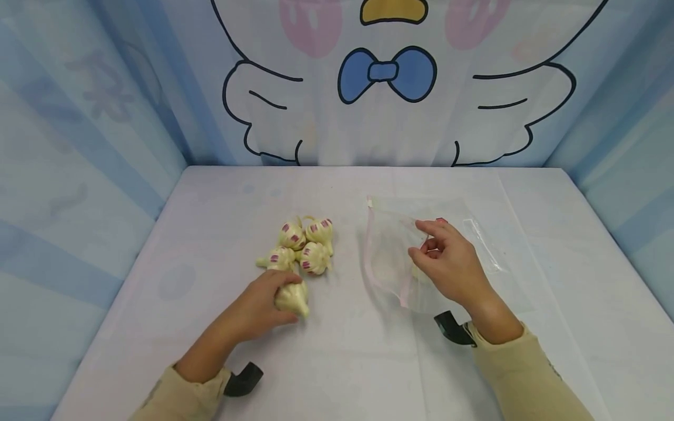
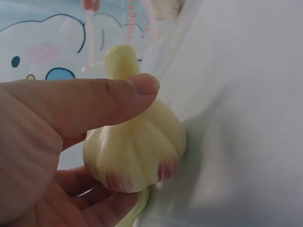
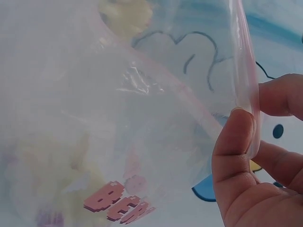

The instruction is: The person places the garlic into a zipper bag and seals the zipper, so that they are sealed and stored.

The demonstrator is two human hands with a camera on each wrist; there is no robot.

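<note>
My left hand (image 1: 260,307) grips a pale yellow garlic bulb (image 1: 292,298), its stem pointing toward me. The left wrist view shows the thumb across the neck of this garlic bulb (image 2: 137,151), with purple streaks at its base. Beside that hand several more garlic bulbs (image 1: 315,258) lie in a cluster. On the right, my right hand (image 1: 453,263) pinches the pink-trimmed edge of a clear plastic zip bag (image 1: 387,251). The right wrist view shows thumb and finger on that edge, the mouth spread apart. Through the film a blurred yellow-and-purple shape (image 3: 52,175) shows, resembling garlic.
A white cloth (image 1: 358,374) covers the table. Blue patterned curtains (image 1: 79,175) rise along the left, right and back, with a cartoon figure and a blue bow (image 1: 387,73) behind. Black wrist mounts (image 1: 244,380) stick out near both sleeves.
</note>
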